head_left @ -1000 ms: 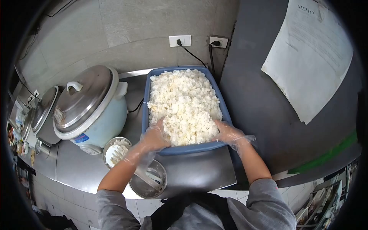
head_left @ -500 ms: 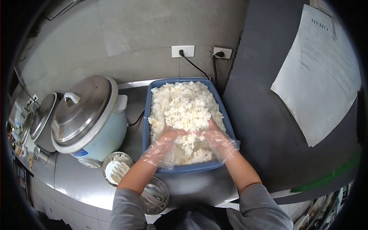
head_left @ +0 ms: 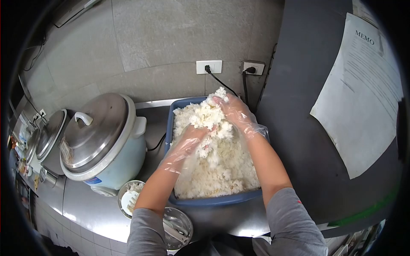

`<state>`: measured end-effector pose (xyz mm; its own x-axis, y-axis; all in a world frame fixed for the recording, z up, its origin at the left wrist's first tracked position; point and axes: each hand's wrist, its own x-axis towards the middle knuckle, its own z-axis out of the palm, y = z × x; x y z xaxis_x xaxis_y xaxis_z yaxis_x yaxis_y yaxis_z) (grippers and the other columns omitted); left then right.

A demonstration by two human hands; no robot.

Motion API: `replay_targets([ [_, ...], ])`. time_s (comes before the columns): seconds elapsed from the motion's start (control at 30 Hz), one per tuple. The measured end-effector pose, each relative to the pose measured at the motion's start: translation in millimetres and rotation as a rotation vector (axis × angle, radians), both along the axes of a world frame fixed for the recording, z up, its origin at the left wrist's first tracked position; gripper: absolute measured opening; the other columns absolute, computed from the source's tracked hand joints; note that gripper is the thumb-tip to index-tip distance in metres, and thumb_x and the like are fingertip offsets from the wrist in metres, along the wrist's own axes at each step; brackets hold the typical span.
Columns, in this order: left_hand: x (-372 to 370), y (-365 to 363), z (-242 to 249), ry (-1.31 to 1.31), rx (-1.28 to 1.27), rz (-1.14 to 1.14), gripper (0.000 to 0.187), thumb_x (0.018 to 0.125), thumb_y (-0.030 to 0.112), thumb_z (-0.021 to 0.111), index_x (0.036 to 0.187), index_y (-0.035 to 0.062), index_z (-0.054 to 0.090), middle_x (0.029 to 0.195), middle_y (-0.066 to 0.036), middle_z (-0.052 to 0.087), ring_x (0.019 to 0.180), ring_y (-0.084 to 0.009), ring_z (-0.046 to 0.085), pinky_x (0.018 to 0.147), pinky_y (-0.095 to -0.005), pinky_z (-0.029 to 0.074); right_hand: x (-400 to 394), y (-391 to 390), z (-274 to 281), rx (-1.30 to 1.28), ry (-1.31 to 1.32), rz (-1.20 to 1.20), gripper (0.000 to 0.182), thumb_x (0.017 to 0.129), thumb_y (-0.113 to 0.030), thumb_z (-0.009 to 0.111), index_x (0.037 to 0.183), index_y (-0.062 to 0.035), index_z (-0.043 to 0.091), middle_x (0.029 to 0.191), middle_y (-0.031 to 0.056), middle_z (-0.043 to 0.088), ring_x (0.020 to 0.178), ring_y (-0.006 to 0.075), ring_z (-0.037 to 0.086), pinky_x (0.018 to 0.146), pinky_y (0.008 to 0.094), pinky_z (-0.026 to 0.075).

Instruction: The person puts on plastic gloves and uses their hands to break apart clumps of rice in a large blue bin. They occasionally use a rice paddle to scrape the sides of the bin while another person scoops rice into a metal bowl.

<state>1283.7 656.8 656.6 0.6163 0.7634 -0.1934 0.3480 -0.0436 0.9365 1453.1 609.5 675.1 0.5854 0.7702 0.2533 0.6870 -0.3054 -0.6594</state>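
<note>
Both hands (head_left: 213, 123) lift rice (head_left: 209, 115) — tub (head_left: 213, 200) lengthwise away.

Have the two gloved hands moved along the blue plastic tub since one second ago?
Yes. Both gloved hands went from the blue tub's near rim toward its far end, lifting rice.

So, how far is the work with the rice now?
Done: the cooked white rice already fills the blue plastic tub. In hand: both gloved hands, left hand and right hand, lift a clump of rice at the tub's far end. Left: the rice nearer the front edge lies flat and looks unturned.
</note>
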Motion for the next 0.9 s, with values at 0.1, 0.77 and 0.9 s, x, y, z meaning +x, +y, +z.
replay_targets([
  [0.1,-2,13,-3,0.030,0.199,-0.200,0.049,0.084,0.037,0.064,0.112,-0.0029,0.059,0.098,-0.019,0.066,0.096,-0.0245,0.061,0.086,-0.0371,0.048,-1,1,24,-0.088,-0.081,-0.007,0.067,0.089,-0.060,0.045,0.115,0.0002,0.060,0.113,0.0238,0.061,0.107,0.0361,0.058,0.093,0.0406,0.044],
  [0.77,1,75,-39,-0.059,0.742,-0.306,0.075,0.062,0.020,0.078,0.131,0.0153,0.049,0.120,-0.017,0.058,0.116,-0.0300,0.054,0.097,-0.0371,0.044,-35,-15,-31,-0.355,-0.179,0.478,0.079,0.066,-0.022,0.081,0.137,-0.0240,0.045,0.150,0.0223,0.024,0.142,0.0299,0.020,0.108,0.0474,0.034],
  [0.9,-10,48,-19,0.308,0.733,-0.459,0.085,0.055,0.014,0.082,0.133,0.0165,0.049,0.133,-0.017,0.050,0.120,-0.0355,0.049,0.101,-0.0388,0.040,-51,-57,-60,-0.386,-0.310,0.521,0.070,0.065,-0.021,0.081,0.129,-0.0230,0.053,0.149,0.0207,0.027,0.138,0.0301,0.028,0.108,0.0435,0.035],
])
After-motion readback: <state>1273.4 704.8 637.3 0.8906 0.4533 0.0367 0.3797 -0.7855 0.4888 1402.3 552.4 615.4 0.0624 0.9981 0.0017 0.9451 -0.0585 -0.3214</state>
